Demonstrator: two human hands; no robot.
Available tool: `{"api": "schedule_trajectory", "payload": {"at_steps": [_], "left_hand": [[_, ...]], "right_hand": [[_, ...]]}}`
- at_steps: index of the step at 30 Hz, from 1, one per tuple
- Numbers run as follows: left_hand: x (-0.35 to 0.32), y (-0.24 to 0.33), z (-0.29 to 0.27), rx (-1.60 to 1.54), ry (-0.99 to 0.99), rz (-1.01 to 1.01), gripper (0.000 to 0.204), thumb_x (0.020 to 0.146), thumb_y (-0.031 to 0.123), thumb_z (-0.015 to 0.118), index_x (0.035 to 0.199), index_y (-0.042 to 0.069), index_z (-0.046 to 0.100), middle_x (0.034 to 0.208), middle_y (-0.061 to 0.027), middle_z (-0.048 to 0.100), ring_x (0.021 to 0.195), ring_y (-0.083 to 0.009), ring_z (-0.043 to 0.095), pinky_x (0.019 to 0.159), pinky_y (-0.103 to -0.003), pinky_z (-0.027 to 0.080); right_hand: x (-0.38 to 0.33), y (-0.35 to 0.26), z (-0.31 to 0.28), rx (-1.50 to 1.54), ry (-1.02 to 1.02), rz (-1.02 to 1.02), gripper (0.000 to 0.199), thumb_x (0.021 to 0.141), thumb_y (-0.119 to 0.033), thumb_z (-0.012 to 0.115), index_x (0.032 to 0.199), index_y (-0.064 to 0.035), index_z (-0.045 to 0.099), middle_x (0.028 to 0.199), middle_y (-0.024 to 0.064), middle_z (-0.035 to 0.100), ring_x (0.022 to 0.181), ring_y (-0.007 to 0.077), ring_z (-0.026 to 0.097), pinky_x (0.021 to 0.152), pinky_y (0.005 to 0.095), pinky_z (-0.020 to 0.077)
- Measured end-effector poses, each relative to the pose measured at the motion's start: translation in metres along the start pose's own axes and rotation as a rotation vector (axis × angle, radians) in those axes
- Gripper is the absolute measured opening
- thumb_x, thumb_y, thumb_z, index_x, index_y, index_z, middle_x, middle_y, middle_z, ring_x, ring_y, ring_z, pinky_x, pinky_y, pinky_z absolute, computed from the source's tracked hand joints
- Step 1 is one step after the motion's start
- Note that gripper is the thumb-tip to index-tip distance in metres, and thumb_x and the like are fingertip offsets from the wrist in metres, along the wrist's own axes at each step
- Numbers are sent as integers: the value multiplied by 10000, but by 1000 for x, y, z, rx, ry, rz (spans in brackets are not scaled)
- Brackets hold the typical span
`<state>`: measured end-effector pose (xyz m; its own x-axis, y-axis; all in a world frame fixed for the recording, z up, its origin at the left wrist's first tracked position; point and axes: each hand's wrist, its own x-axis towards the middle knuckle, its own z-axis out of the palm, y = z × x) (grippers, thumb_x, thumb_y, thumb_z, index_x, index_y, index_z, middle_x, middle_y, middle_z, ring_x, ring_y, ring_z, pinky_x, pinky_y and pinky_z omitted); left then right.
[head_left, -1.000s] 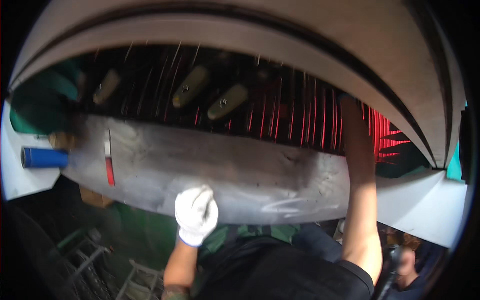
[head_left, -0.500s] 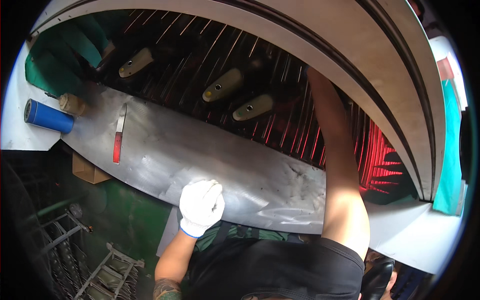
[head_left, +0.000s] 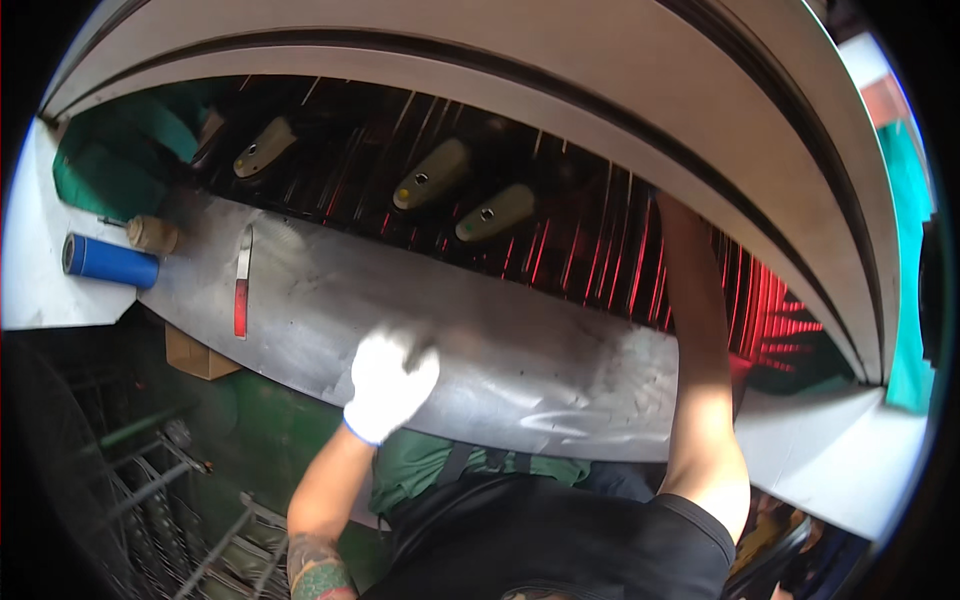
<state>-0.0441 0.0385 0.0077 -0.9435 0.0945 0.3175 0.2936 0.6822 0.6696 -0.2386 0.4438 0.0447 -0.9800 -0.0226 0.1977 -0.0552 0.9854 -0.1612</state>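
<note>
My gloved left hand (head_left: 388, 382) has slid up a bit, now curled loosely on the metal plate (head_left: 480, 340) mid-frame. My right hand's hidden up among the wires (head_left: 600, 250), so can't tell its grip.

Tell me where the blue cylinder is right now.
In the head view the blue cylinder lies at far left on the white ledge, just left of the grey metal plate, beside a small tan spool.

The grey metal plate (head_left: 480, 340) lies mostly bare between the red-and-white strip (head_left: 241, 282) and the right forearm (head_left: 700, 360). Behind it, upright rods (head_left: 600, 250) and three beige handles (head_left: 430, 175) crowd the opening, under the low white cover (head_left: 560, 70).
</note>
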Motion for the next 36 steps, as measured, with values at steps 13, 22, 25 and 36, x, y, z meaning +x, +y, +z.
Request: {"api": "schedule_trajectory", "payload": {"at_steps": [13, 22, 25, 36], "left_hand": [[160, 6, 75, 304, -463, -64, 909, 789, 268, 722, 1604, 83, 366, 1494, -245, 563, 1374, -421, 546, 1135, -455, 457], [133, 5, 97, 16, -336, 111, 831, 806, 188, 801, 1561, 81, 469, 1411, -170, 632, 1255, -290, 638, 1102, -375, 477], [144, 5, 85, -750, -401, -165, 763, 860, 153, 786, 1544, -11, 491, 1337, -128, 688, 1179, -225, 655, 1044, -325, 494], [-22, 35, -11, -1802, -538, -544, 1082, 748, 246, 914, 1595, -16, 295, 1590, -231, 416, 1430, -465, 475, 1148, -714, 412]], "right_hand": [[-257, -135, -29, 461, 232, -11, 309, 865, -110, 690, 1167, -47, 703, 1036, 168, 686, 762, 361, 664, 669, 486, 571], [-330, -74, -64, 321, 168, 524, 438, 961, -419, 724, 1274, -140, 598, 832, 82, 782, 680, 310, 758, 621, 425, 581], [-336, -65, -74, -19, -145, 585, 449, 970, -556, 628, 932, -130, 768, 775, 108, 753, 728, 325, 744, 708, 463, 563], [-198, -67, -12, 289, -8, -234, 244, 954, -238, 667, 1133, -73, 689, 942, 162, 716, 855, 379, 694, 761, 502, 547]]}}
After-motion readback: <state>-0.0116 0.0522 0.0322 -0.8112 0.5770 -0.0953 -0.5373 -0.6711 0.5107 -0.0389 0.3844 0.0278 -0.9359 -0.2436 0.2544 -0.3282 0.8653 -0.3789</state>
